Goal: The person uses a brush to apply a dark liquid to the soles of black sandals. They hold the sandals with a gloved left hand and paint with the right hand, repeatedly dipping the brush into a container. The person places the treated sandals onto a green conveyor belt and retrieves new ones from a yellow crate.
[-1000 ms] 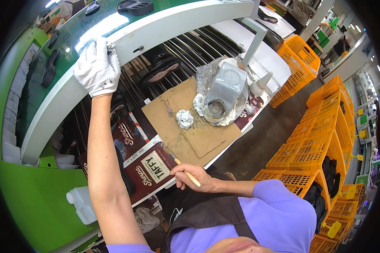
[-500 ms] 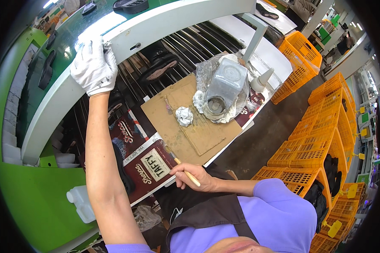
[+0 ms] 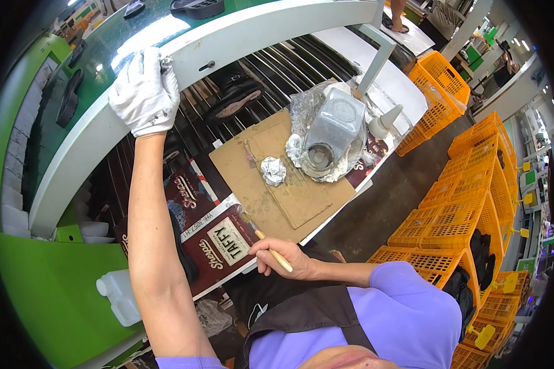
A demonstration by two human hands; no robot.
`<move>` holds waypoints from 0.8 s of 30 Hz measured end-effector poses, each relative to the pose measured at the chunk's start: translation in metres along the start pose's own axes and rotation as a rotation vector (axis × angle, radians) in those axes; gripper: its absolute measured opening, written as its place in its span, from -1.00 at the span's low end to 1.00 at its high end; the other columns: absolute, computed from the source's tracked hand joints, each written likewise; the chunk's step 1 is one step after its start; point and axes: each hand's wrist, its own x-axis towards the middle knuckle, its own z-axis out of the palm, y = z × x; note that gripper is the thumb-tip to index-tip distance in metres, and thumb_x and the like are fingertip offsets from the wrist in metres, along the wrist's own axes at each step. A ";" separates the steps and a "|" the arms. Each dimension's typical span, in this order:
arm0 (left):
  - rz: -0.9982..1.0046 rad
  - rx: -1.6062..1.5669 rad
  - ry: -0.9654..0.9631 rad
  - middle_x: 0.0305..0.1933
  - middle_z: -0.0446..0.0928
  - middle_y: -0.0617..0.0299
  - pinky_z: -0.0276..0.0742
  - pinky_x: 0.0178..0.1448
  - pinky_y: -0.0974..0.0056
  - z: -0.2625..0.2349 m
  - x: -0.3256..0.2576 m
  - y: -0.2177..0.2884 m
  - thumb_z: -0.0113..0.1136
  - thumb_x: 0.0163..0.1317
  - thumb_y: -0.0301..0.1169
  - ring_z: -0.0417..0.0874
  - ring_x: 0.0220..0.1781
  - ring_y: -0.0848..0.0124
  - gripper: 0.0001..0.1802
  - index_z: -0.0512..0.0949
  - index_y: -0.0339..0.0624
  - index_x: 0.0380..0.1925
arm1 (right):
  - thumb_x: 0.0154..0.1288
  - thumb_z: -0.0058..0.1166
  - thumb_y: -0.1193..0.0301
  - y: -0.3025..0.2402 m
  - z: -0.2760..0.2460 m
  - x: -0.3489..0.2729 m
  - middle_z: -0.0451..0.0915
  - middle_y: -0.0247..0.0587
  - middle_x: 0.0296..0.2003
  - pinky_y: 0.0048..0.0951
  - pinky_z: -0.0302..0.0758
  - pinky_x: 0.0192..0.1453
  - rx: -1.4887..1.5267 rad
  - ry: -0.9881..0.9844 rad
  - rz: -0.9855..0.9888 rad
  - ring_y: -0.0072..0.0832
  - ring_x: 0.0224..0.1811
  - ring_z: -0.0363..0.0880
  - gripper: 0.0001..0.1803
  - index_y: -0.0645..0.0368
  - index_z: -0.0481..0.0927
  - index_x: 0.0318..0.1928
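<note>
Holding a pale-handled brush [image 3: 281, 261], the bare right hand [image 3: 294, 263] is closed around it, tip jutting forward-left over maroon cardboard [image 3: 198, 274]; the gloved left hand [image 3: 144, 92] curls on a pale rail [image 3: 246, 44], grip unclear.

Lavender shirt [image 3: 400, 301]; dark apron [image 3: 305, 312]; white left glove [image 3: 144, 95]

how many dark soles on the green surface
4: a sole at the top edge, another sole left of it, a third sole left of the left hand, a fourth sole beyond that. Others may be hidden.
</note>
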 end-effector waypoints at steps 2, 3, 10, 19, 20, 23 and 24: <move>-0.001 0.000 -0.008 -0.13 0.56 0.24 0.44 -0.10 0.14 0.000 -0.001 -0.001 0.12 0.04 -0.20 0.56 -0.08 0.26 -0.66 0.49 -0.01 -0.15 | 0.41 -0.14 0.43 -0.001 0.001 0.000 0.48 -0.35 -0.53 -0.63 0.46 -0.47 -0.007 -0.003 0.006 -0.67 -0.50 0.48 -0.82 0.19 0.45 -0.06; 0.004 0.007 0.000 -0.14 0.56 0.23 0.44 -0.10 0.14 0.002 -0.001 -0.001 0.12 0.04 -0.20 0.56 -0.09 0.26 -0.66 0.50 -0.01 -0.16 | 0.41 -0.15 0.43 -0.001 0.001 0.000 0.48 -0.35 -0.53 -0.63 0.46 -0.47 -0.008 -0.005 0.007 -0.67 -0.50 0.47 -0.82 0.20 0.45 -0.06; 0.011 0.000 0.040 -0.16 0.57 0.22 0.45 -0.10 0.14 0.004 -0.002 -0.003 0.11 0.07 -0.19 0.56 -0.09 0.25 -0.67 0.52 -0.01 -0.15 | 0.41 -0.15 0.45 0.000 0.000 0.000 0.47 -0.34 -0.53 -0.63 0.45 -0.47 -0.031 -0.004 0.018 -0.66 -0.51 0.47 -0.82 0.20 0.45 -0.06; 0.025 -0.002 0.055 -0.14 0.57 0.20 0.46 -0.07 0.14 0.005 -0.003 -0.004 0.12 0.06 -0.18 0.57 -0.07 0.23 -0.63 0.52 -0.02 -0.12 | 0.41 -0.15 0.44 0.001 0.002 0.001 0.47 -0.33 -0.53 -0.63 0.45 -0.46 -0.009 -0.017 0.030 -0.65 -0.49 0.47 -0.81 0.20 0.45 -0.05; 0.024 -0.003 0.049 -0.14 0.57 0.19 0.46 -0.07 0.13 0.005 -0.003 -0.003 0.12 0.06 -0.18 0.57 -0.07 0.23 -0.63 0.52 -0.02 -0.12 | 0.41 -0.15 0.44 0.001 0.002 0.000 0.47 -0.33 -0.53 -0.63 0.45 -0.46 -0.007 -0.017 0.032 -0.65 -0.49 0.47 -0.81 0.20 0.45 -0.05; 0.023 0.001 0.037 -0.15 0.57 0.17 0.45 -0.06 0.12 0.005 -0.003 -0.004 0.12 0.05 -0.19 0.57 -0.07 0.22 -0.63 0.53 -0.02 -0.12 | 0.42 -0.16 0.43 0.002 0.003 0.001 0.47 -0.33 -0.52 -0.63 0.45 -0.46 -0.007 -0.021 0.038 -0.65 -0.49 0.47 -0.81 0.20 0.45 -0.05; 0.026 0.007 0.037 -0.16 0.57 0.17 0.45 -0.06 0.12 0.004 -0.003 -0.004 0.13 0.05 -0.19 0.57 -0.07 0.22 -0.63 0.53 -0.02 -0.12 | 0.42 -0.15 0.43 0.001 0.003 0.002 0.47 -0.33 -0.52 -0.63 0.45 -0.46 -0.007 -0.021 0.040 -0.65 -0.49 0.47 -0.81 0.20 0.45 -0.05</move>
